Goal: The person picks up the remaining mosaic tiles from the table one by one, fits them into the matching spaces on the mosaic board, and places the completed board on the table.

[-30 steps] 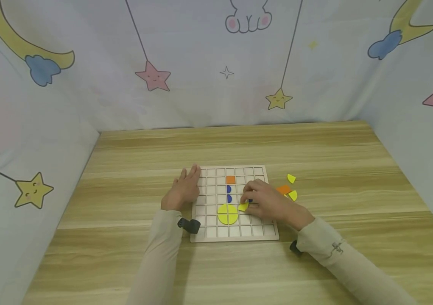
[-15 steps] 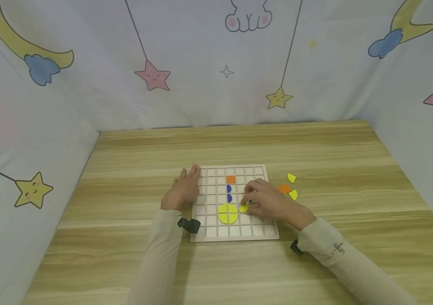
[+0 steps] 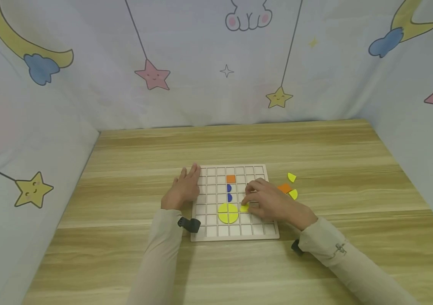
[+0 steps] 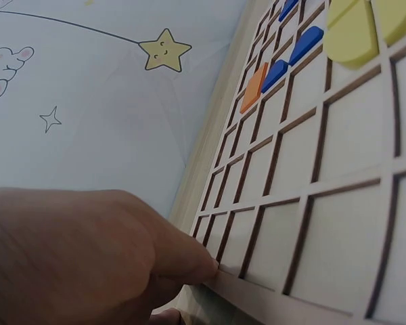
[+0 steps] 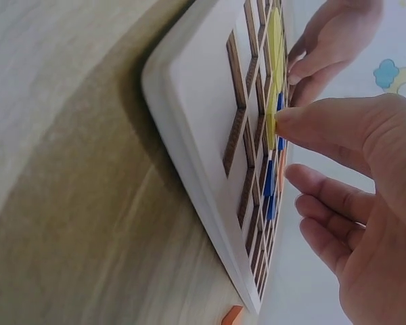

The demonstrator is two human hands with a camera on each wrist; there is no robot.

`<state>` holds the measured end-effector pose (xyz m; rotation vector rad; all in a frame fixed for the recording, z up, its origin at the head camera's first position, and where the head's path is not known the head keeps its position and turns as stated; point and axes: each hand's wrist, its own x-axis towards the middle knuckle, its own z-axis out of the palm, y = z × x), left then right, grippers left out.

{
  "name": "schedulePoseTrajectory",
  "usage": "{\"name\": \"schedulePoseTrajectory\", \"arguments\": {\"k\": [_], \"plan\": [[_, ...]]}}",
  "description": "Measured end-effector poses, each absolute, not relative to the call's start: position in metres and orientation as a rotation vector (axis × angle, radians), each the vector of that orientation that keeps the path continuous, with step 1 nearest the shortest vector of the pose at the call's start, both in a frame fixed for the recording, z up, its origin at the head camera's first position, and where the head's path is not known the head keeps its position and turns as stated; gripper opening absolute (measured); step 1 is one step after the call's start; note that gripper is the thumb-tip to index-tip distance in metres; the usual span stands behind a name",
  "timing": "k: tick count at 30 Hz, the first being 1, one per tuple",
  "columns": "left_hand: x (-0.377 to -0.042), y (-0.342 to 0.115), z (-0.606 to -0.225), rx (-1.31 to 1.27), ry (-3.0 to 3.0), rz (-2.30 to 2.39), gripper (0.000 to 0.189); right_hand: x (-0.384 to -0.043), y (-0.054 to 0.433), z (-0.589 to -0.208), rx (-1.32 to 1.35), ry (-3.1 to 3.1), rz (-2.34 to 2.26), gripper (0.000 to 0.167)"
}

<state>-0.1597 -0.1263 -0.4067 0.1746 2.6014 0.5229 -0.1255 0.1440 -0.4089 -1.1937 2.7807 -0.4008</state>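
A square wooden grid board (image 3: 211,231) lies on the table. My left hand (image 3: 186,188) rests at its left edge, fingers extended; the left wrist view shows its fingertips against the rim. My right hand (image 3: 266,199) holds a yellow quarter-circle piece (image 3: 244,208) between thumb and forefinger at a cell right of the yellow disc (image 3: 222,218), which is made of several quarter pieces. In the right wrist view, the other fingers are spread off the board. Above the disc sit two blue half-round pieces (image 3: 229,198) and an orange square (image 3: 230,178). Two blue pieces (image 5: 269,178) show near the right hand.
On the table (image 3: 231,271), right of the board, lie a yellow quarter piece (image 3: 291,177), an orange piece (image 3: 285,188) and another yellow quarter (image 3: 294,194). A cloth printed with stars and moons (image 3: 224,101) hangs behind and along the sides.
The yellow quarter piece has turned and shifted slightly right, from slanted to squarer with its cell. My right hand has moved slightly right with it; the left stays in place.
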Motion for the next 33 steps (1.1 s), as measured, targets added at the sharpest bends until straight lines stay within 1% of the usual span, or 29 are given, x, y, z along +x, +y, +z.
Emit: {"name": "schedulePoseTrajectory", "arguments": {"k": [7,14,18,29,33], "plan": [[-0.16,-0.126,-0.405,0.176,2.596,0.517,0.06,-0.124,0.143,-0.409,-1.154,2.782,-0.42,0.017],[-0.161,-0.126,-0.407,0.179,2.611,0.494,0.06,-0.128,0.149,-0.405,-1.071,2.862,-0.533,0.01],[-0.16,-0.126,-0.407,0.18,2.615,0.49,0.061,-0.134,0.159,-0.401,-0.928,2.976,-0.517,0.009],[-0.16,-0.125,-0.406,0.18,2.609,0.496,0.06,-0.149,0.199,-0.394,-0.452,3.204,-0.213,0.028],[-0.16,-0.124,-0.407,0.176,2.609,0.499,0.06,-0.152,0.208,-0.392,-0.326,3.175,-0.084,0.029]]}}
